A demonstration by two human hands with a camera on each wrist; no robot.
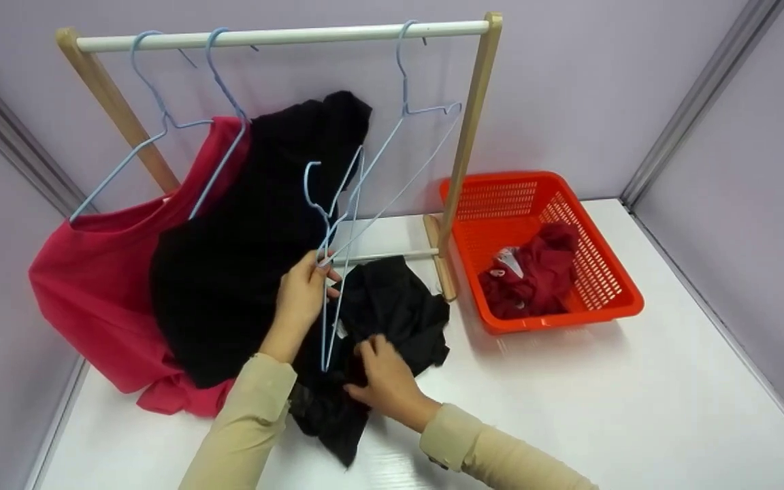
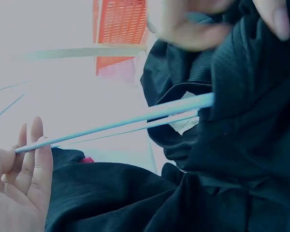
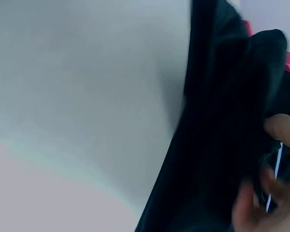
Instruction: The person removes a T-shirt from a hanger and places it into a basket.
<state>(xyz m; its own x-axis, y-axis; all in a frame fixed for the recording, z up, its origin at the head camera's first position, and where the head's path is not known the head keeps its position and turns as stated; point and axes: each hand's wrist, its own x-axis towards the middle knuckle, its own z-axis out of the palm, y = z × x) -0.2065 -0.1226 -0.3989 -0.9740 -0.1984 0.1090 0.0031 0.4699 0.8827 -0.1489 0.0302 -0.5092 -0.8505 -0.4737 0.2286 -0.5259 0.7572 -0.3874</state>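
Note:
My left hand [image 1: 302, 289] holds a light blue wire hanger [image 1: 324, 306] near its neck, the hook pointing up. The hanger's far end runs into the opening of a crumpled black garment [image 1: 392, 299] on the table, as the left wrist view shows. A white label [image 2: 183, 123] sits inside that opening. My right hand [image 1: 388, 381] has its thumb and fingers on the black garment, near the hanger's lower end. In the right wrist view, its fingers [image 3: 244, 205] are blurred beside a fold of dark cloth.
A rack with a white rail [image 1: 310, 34] stands at the back. From it hang a pink garment [image 1: 99, 272], a black garment [image 1: 229, 272] and bare blue hangers [image 1: 403, 75]. A red basket [image 1: 610, 272] to the right contains a dark red garment [image 1: 545, 269].

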